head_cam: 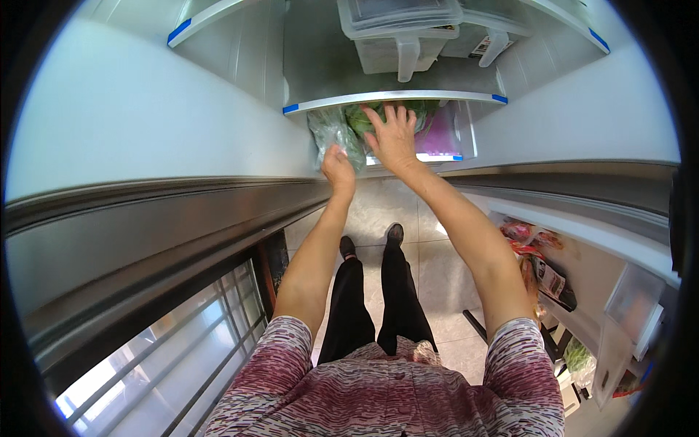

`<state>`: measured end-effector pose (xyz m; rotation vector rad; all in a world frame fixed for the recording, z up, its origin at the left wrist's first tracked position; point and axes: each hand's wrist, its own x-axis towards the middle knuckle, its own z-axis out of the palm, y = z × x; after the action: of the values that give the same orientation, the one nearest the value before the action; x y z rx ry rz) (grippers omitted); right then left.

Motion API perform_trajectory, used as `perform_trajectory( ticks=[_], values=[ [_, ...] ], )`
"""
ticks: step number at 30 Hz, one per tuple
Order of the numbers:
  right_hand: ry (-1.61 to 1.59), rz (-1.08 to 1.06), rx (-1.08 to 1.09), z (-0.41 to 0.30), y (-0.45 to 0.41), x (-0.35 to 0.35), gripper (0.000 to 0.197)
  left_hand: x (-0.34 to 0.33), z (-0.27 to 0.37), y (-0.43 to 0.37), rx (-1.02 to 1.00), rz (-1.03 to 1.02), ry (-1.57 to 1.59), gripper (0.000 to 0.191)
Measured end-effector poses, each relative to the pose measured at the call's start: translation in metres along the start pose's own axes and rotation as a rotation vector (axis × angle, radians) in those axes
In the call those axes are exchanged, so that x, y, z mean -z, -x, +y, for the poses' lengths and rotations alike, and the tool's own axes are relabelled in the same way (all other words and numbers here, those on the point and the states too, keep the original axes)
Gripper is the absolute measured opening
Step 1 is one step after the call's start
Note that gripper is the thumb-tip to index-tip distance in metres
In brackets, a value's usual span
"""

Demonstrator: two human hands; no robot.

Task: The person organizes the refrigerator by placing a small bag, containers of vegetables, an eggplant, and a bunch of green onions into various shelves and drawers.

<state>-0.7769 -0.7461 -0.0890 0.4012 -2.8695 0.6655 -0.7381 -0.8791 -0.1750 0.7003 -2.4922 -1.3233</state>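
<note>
In front of me is an open refrigerator. My left hand [338,168] grips a clear plastic bag [331,130] at the left of the compartment under a glass shelf [327,76]; its contents look greenish but are unclear. My right hand [394,136] lies with spread fingers on leafy green vegetables [357,119] beside that bag, its fingertips close under the shelf's front edge. To the right of the greens is a pink-purple sheet or bag [441,134]. The back of the compartment is hidden by the shelf and the greens.
Clear lidded bins with handles [401,52] stand on the shelf above. At right, the open door's racks [584,240] hold red packets [532,235], a black package [554,281] and a clear container [633,300]. A barred window [185,349] is at lower left.
</note>
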Motion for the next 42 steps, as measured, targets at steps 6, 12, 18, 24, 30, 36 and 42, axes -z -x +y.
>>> perform_trajectory(
  ticks=[6, 12, 18, 24, 30, 36, 42],
  values=[
    [0.210, -0.109, 0.029, 0.015, 0.003, -0.016, 0.069, 0.026, -0.009, 0.036, -0.196, -0.119, 0.023, 0.005],
    [0.209, -0.073, 0.042, 0.019, 0.003, -0.025, 0.070, 0.058, -0.003, 0.063, -0.277, -0.229, -0.168, 0.006],
    [0.188, -0.054, 0.028, 0.014, -0.003, -0.031, 0.068, 0.073, 0.031, 0.040, -0.579, -0.129, -0.236, 0.010],
    [0.110, -0.048, 0.012, 0.011, -0.005, -0.038, 0.066, 0.047, 0.005, 0.015, -0.575, -0.240, -0.085, 0.005],
    [0.168, -0.009, 0.073, 0.023, 0.001, -0.042, 0.064, 0.058, 0.009, 0.028, -0.179, -0.307, 0.370, 0.005],
    [0.093, 0.160, 0.095, 0.029, 0.008, -0.056, 0.058, 0.081, 0.018, 0.046, 0.058, -0.227, 0.805, 0.016],
    [0.111, 0.279, 0.099, 0.030, 0.014, -0.067, 0.054, 0.081, -0.002, 0.058, 0.167, -0.373, 0.833, 0.023]
  ],
)
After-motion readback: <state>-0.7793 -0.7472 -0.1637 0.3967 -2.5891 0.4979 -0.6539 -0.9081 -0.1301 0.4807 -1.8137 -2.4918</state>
